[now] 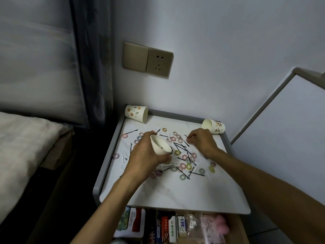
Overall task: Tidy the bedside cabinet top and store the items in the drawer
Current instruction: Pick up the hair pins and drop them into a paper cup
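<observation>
My left hand [146, 155] grips a white paper cup [160, 144], tilted with its mouth facing up and right, above the white cabinet top [175, 194]. A black hairpin or two lie inside the cup. My right hand [202, 140] reaches over the far right of the top and pinches a black hairpin [186, 136] at its fingertips. Several black hairpins [181, 148] and small pastel hair rings [189, 166] lie scattered over the middle of the top. The drawer [175, 226] below the front edge stands open.
Two more paper cups lie on their sides: a dotted one [136, 113] at the back left corner, another [213, 126] at the back right. The drawer holds boxes, packets and a pink fluffy item [222, 224]. A bed [21, 152] is to the left, a wall socket [159, 63] above.
</observation>
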The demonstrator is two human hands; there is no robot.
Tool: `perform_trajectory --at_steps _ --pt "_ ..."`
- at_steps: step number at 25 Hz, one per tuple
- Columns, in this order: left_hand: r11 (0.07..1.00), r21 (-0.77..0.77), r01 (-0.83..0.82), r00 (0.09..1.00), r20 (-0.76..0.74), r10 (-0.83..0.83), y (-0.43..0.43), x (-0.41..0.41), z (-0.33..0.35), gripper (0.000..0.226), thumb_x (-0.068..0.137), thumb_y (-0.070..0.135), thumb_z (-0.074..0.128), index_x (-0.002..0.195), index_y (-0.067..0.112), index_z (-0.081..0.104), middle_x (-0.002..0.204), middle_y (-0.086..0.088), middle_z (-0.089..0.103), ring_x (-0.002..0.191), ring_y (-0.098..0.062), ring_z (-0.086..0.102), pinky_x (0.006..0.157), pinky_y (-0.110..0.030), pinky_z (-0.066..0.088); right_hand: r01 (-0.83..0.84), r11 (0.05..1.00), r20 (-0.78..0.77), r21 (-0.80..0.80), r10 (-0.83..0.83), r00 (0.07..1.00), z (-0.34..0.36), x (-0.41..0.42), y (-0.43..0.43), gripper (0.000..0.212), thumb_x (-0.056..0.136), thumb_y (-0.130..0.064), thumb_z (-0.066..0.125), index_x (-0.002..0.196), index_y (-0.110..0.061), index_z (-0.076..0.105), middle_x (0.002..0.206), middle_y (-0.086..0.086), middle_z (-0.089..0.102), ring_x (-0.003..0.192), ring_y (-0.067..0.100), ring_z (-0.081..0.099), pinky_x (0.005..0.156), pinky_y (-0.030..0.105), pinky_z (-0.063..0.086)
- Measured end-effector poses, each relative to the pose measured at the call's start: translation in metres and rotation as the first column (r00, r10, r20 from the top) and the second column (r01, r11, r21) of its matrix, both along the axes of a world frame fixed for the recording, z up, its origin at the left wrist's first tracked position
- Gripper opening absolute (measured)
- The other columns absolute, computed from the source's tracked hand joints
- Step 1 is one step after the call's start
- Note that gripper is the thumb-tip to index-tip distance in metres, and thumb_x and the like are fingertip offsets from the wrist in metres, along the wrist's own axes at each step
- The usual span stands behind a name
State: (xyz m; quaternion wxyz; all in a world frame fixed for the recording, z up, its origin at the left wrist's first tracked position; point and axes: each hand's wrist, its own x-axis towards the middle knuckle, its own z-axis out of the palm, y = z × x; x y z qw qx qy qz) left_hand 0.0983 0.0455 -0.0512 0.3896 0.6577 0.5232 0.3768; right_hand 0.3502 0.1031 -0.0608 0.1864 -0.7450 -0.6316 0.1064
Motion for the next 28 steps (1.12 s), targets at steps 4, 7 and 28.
perform_trajectory --at_steps 4,7,28 --pt "1.0 -0.004 0.0 1.0 -0.004 0.0 -0.001 -0.003 -0.001 0.076 0.058 0.037 0.087 0.124 0.029 0.049 0.097 0.018 0.056 0.091 -0.011 0.055 0.056 -0.007 0.039 0.068 0.997 0.053 -0.031 -0.066 0.996 -0.013 -0.016 0.008 0.012 0.081 -0.014 0.076 0.09 -0.006 0.077 0.087 0.012 0.074 0.082 0.025 0.068 0.077 0.035 0.056" --pt "1.0 -0.009 0.002 1.0 0.007 -0.002 0.0 -0.004 -0.001 0.078 0.057 0.037 0.088 0.125 0.027 0.05 0.097 0.016 0.058 0.091 -0.013 0.057 0.055 -0.008 0.04 0.101 0.992 0.145 -0.077 -0.089 0.985 -0.009 -0.021 0.013 0.013 0.083 -0.02 0.074 0.093 -0.011 0.077 0.092 0.012 0.074 0.088 0.028 0.068 0.074 0.032 0.054" --pt "0.999 -0.049 -0.004 1.0 0.029 0.006 -0.001 -0.004 0.003 0.078 0.058 0.035 0.089 0.125 0.026 0.05 0.107 0.005 0.061 0.102 -0.021 0.057 0.076 -0.032 0.048 0.129 0.988 0.174 -0.088 -0.112 0.978 -0.013 -0.004 0.007 0.007 0.085 -0.019 0.072 0.091 -0.016 0.074 0.095 0.006 0.074 0.087 0.026 0.067 0.067 0.027 0.044"
